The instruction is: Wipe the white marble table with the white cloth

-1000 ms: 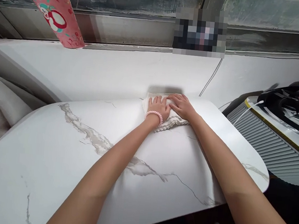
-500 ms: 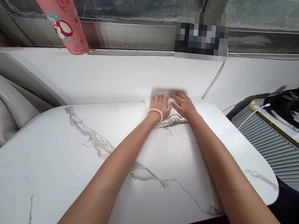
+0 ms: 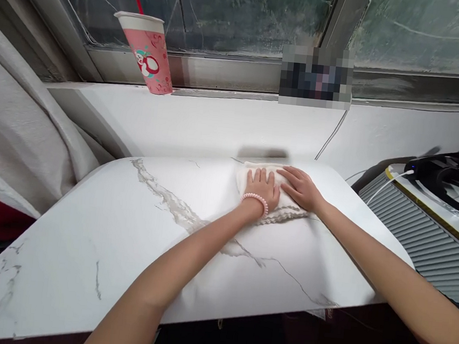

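Note:
A white folded cloth (image 3: pixel 285 203) with a ruffled, layered near edge lies on the white marble-patterned table (image 3: pixel 142 272), close to the wall. My left hand (image 3: pixel 262 190), with a pink coiled band at the wrist, rests flat on the cloth's left part, fingers spread. On its right part lies my right hand (image 3: pixel 303 190), palm down with the fingers stretched out to the left. Both hands press the cloth from above; part of it is hidden under them.
A pink paper cup (image 3: pixel 151 59) with a red straw stands on the window ledge. A blurred-out object (image 3: pixel 316 77) sits further right, with a cable (image 3: pixel 330 133) hanging down. Grey curtain (image 3: pixel 23 120) hangs at left; a ribbed grey unit (image 3: pixel 430 234) bearing black gear stands at right.
Both hands and the cloth have come back from the wall toward me. The camera view has shifted, showing more of the table's left end.

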A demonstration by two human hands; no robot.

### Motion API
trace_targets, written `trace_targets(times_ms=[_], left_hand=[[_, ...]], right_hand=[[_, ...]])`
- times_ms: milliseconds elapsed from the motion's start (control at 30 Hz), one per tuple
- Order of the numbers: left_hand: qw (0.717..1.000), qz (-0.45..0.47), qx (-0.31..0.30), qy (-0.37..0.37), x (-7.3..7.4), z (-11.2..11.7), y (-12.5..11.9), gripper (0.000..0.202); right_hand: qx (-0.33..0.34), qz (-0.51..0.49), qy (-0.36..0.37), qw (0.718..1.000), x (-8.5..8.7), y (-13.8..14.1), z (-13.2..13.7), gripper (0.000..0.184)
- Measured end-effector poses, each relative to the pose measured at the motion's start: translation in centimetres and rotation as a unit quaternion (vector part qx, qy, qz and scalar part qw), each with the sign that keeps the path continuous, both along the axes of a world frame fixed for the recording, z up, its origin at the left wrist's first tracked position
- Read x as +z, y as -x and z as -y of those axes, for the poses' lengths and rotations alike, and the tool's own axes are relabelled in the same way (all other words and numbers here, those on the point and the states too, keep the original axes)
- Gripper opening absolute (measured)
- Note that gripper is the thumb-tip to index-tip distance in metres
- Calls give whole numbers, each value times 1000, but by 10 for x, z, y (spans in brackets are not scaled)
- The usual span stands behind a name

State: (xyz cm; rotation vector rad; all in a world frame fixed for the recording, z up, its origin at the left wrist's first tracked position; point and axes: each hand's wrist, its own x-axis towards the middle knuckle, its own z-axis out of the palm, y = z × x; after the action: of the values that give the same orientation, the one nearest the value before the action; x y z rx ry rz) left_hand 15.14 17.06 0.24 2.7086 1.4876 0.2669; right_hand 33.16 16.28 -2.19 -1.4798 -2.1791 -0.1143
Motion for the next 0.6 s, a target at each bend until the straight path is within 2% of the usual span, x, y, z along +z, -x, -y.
trace_targets(times_ms=[267, 467, 600], left_hand=[[999, 3, -48, 3, -2, 76, 4, 61], [992, 11, -127, 22, 0, 112, 25, 63], [987, 17, -159, 23, 2, 126, 44, 64]], right_hand=[[-26, 27, 37, 999, 5, 5, 92, 49], [-42, 37, 39, 998, 11, 28, 150, 44], [-51, 44, 37, 997, 13, 47, 174, 46]])
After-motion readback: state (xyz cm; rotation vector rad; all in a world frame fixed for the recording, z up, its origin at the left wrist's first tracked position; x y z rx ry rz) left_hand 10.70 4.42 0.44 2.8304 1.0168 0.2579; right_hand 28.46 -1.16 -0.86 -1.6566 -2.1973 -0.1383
